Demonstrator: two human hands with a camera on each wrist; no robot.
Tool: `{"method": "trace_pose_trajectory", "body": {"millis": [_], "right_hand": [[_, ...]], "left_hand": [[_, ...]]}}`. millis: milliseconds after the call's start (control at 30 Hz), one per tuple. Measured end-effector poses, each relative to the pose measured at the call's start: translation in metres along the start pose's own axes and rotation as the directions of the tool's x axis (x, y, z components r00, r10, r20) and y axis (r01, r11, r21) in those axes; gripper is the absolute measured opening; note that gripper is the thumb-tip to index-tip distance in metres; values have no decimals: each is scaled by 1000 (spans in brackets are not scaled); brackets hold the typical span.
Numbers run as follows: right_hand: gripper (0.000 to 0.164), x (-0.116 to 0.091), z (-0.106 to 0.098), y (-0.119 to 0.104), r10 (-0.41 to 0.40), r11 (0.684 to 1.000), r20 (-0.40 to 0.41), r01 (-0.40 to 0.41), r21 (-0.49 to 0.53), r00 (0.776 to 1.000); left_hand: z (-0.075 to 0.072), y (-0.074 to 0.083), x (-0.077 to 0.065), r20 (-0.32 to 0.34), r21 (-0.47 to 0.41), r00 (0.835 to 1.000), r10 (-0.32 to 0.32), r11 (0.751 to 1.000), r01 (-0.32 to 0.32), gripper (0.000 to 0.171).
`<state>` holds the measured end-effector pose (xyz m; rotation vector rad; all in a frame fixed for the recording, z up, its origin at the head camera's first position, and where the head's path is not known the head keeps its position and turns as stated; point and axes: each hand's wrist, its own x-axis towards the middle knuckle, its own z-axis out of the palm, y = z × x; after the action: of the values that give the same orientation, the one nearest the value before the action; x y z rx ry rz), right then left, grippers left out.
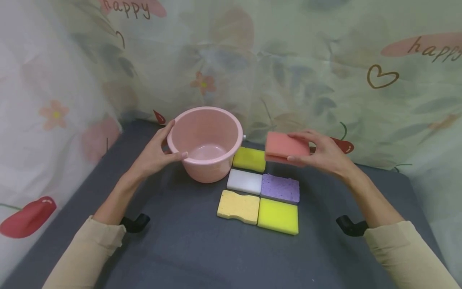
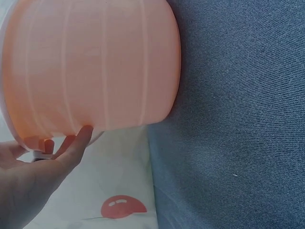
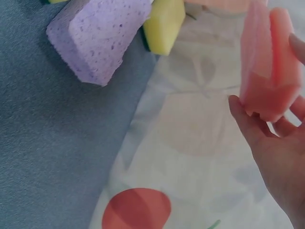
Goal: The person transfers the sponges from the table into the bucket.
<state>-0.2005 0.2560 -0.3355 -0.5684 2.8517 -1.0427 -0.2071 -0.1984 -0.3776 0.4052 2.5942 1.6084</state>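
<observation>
A pink plastic bucket [image 1: 207, 172] stands upright on the dark cloth, nothing visible inside it. My left hand [image 1: 155, 154] grips its left side, thumb over the near rim; the left wrist view shows fingers around the rim by the side lug. Held up in my right hand [image 1: 323, 152] is a pink sponge [image 1: 285, 145], pinched between thumb and fingers. From the right wrist, the pink sponge [image 3: 269, 71] shows a lengthwise groove. Below and left of it lie a purple sponge [image 1: 280, 188], a white sponge [image 1: 244, 181] and an olive-yellow sponge [image 1: 250, 159].
Closer to me, a pale yellow wavy-edged sponge [image 1: 238, 206] lies beside a bright yellow sponge [image 1: 278, 216]. Dark blue cloth [image 1: 187, 253] covers the table. A printed fabric curtain [image 1: 288, 60] hangs right behind the bucket and along both sides.
</observation>
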Motion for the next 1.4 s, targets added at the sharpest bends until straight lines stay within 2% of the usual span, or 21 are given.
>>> {"method": "trace_pose_trajectory", "body": {"millis": [100, 267, 533, 767, 933, 1067, 1400], "right_hand": [[68, 1, 0, -5, -8, 1000, 10, 7, 28, 1000], [65, 4, -1, -13, -51, 999, 4, 51, 18, 999], [62, 13, -2, -36, -90, 993, 27, 88, 75, 996], [64, 25, 0, -50, -140, 989, 13, 139, 42, 990], [67, 36, 3, -59, -163, 987, 4, 163, 12, 987], [65, 44, 5, -66, -178, 984, -3, 178, 25, 984], [60, 63, 15, -81, -267, 961, -29, 269, 69, 963]], "left_hand": [[0, 0, 1, -6, 0, 1000, 6, 1000, -6, 106], [1, -2, 1, -15, 1, 1000, 7, 1000, -7, 106], [2, -3, 1, -29, 1, 1000, 3, 1000, -3, 104], [2, -2, 0, -13, 2, 1000, 19, 1000, -19, 105], [2, -2, -2, -9, -9, 1000, 7, 1000, -7, 106], [2, -2, -2, 2, -13, 1000, 9, 1000, -9, 106], [3, 0, 0, 9, -23, 1000, 12, 1000, -11, 106]]}}
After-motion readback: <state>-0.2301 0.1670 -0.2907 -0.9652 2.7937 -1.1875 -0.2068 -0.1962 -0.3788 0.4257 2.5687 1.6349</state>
